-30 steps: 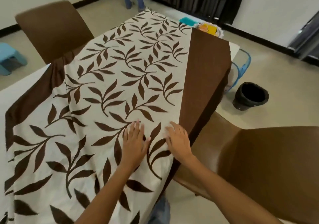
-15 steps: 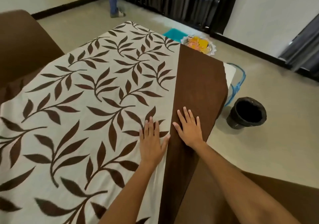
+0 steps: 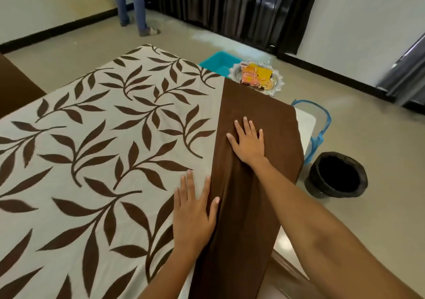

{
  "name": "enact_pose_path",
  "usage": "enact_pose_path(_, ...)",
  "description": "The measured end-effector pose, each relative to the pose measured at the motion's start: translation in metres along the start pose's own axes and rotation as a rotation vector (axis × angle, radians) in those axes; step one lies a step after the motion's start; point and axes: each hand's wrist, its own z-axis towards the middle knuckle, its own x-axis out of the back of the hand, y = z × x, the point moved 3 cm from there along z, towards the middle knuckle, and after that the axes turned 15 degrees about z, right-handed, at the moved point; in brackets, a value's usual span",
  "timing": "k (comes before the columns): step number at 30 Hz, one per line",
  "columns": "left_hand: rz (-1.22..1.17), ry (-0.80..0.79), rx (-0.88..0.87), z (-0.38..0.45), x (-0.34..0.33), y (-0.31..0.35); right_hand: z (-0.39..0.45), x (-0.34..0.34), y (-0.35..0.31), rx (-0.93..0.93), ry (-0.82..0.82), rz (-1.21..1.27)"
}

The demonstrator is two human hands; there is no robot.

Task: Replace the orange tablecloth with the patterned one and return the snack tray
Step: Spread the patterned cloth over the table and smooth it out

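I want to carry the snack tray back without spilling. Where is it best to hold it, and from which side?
Grip the snack tray by its scalloped silver rim at two opposite edges, both hands pinching from the outer sides. It seems a shallow dish, packets piled in the middle, so keep it level. Its near edge is hidden behind the patterned tablecloth, so probably come from beyond the table's far end.

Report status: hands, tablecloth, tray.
Both hands flat: left hand, right hand. Patterned tablecloth spread on table. Snack tray beyond far edge. Nothing obstructing.
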Motion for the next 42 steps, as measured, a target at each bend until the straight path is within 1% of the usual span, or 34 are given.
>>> enact_pose_path(5,0.022,0.004,-0.015,0.01,-0.004,0.004,0.033,0.011,0.024,-0.026,0.05,0.011)
enact_pose_path(10,0.008,0.005,-0.07,0.029,-0.001,0.013,0.043,0.023,0.045,-0.063,0.074,0.005)
enact_pose_path(15,0.019,-0.007,-0.11,0.043,0.0,0.026,0.045,0.039,0.08,-0.148,0.14,0.027)
enact_pose_path(18,0.02,-0.014,-0.129,0.042,0.0,0.038,0.038,0.045,0.095,-0.198,0.158,0.017)
enact_pose_path(25,-0.009,-0.03,-0.18,0.028,0.0,0.058,0.011,0.057,0.117,-0.246,0.177,-0.01)
enact_pose_path(32,-0.057,-0.056,-0.241,0.004,0.0,0.071,-0.03,0.059,0.132,-0.333,0.164,-0.016)
enact_pose_path(36,-0.099,-0.105,-0.282,-0.016,0.005,0.074,-0.053,0.06,0.122,-0.388,0.142,-0.12)
enact_pose_path(38,-0.215,-0.13,-0.309,-0.031,0.013,0.072,-0.069,0.055,0.103,-0.394,0.124,-0.132)
enact_pose_path(40,-0.313,-0.159,-0.288,-0.052,0.024,0.055,-0.093,0.036,0.072,-0.313,0.076,-0.076)
enact_pose_path(42,-0.242,-0.13,-0.219,-0.082,0.036,0.022,-0.129,0.008,0.033,-0.176,0.039,-0.013)
